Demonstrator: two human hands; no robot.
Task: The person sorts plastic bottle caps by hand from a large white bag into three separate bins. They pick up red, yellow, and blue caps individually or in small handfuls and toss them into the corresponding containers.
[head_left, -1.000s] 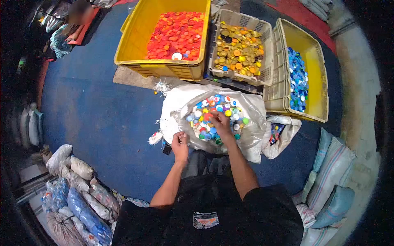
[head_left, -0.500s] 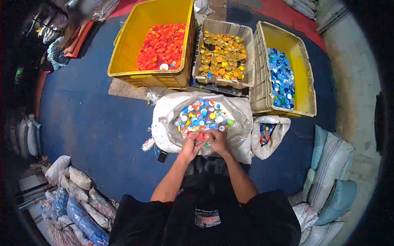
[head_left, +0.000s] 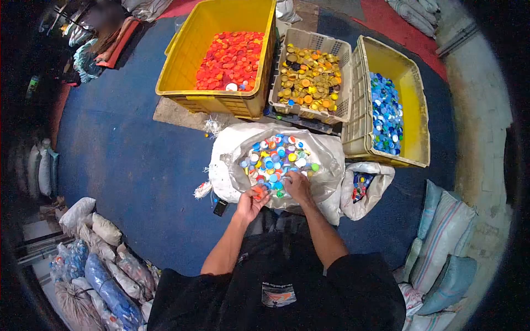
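Left hand cupped, holding orange bottle caps; right hand fingers down in mixed caps in white sack, grip unclear.

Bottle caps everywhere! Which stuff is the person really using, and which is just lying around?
In use:
left hand cupping orange caps
right hand in the sack of mixed caps
red-cap bin
gold-cap crate
blue-cap bin

Lying about:
stuffed bags
small dark object
striped sacks

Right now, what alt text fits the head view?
Both hands work a sack of mixed bottle caps: the left hand cups orange caps, the right hand picks. Beyond stand crates of orange caps, gold caps, blue caps.
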